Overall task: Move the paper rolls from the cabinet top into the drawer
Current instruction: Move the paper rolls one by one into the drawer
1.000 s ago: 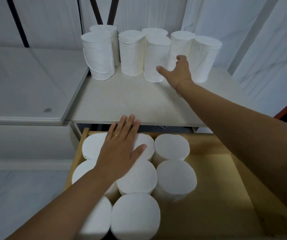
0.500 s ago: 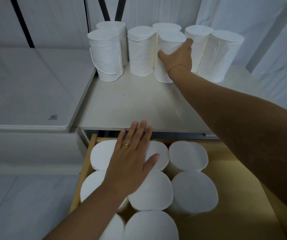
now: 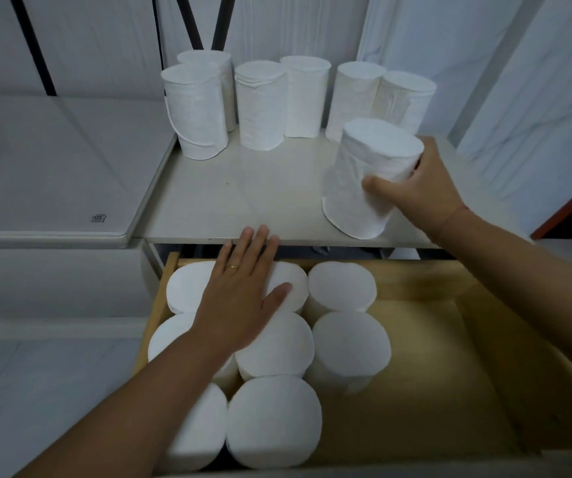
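My right hand (image 3: 419, 191) grips a white paper roll (image 3: 364, 181) and holds it tilted above the front right of the cabinet top (image 3: 243, 201). Several more white rolls (image 3: 264, 108) stand upright in a row at the back of the cabinet top. Below, the wooden drawer (image 3: 450, 339) is pulled out, and several rolls (image 3: 346, 346) stand on end in its left half. My left hand (image 3: 243, 291) rests flat, fingers straight, on the tops of the rear left rolls.
The drawer's right half shows bare wood. A grey-white appliance lid (image 3: 53, 167) adjoins the cabinet on the left. White curtains and dark rods hang behind; a red-brown edge (image 3: 567, 208) shows at the right.
My right hand closed on a roll in the back row, lifted it and drew it toward the cabinet's front right. My left hand stayed flat on the drawer rolls.
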{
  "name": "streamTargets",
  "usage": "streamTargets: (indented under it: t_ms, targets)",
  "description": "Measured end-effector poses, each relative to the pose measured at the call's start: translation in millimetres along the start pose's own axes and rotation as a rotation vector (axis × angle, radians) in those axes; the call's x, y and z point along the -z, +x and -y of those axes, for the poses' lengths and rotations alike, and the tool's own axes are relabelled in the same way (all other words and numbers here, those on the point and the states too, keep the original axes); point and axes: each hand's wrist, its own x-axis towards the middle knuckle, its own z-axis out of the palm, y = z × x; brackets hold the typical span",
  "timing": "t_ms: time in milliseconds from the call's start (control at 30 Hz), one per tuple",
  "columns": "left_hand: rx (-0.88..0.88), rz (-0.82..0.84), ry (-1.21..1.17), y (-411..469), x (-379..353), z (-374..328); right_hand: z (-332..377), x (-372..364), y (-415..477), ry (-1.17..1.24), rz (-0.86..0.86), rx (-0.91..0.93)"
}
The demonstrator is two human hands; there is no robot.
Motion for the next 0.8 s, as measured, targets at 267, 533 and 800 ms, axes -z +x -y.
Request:
streamTargets:
  t_ms: [267, 533, 800]
  targets:
    - [-0.013, 0.097, 0.027, -15, 2, -14, -44, 122, -90, 0.07, 0.3, -0.072]
    - [-0.043, 0.195, 0.022, -21, 4, -20, -114, 90, -118, -0.104, 0.648, -0.154]
    - [-0.041, 0.195, 0.016, -21, 3, -20, -123, 92, -119, 0.202, 0.962, -0.624]
